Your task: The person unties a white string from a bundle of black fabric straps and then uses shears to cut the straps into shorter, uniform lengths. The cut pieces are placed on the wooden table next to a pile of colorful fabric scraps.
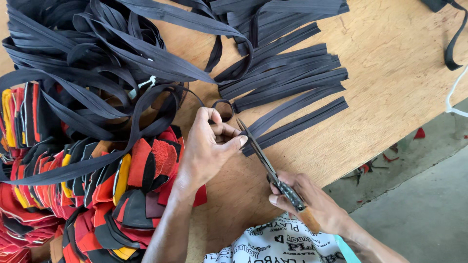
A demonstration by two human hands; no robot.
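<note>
Left of the grip, a loose heap of black zipper tape tangles over stacked red, black and yellow fabric pieces. The left hand is pinched shut on the black zipper strip, thumb and fingertips together where the strip loops out of the heap. It looks light, limp and flat, so it would likely sag and twist unless held taut close to the blades. Just right of the pinch, the scissors stand with blades nearly together at the strip. The right hand is clamped around their handles. Beyond the blades, cut zipper lengths lie side by side on the wooden table.
</note>
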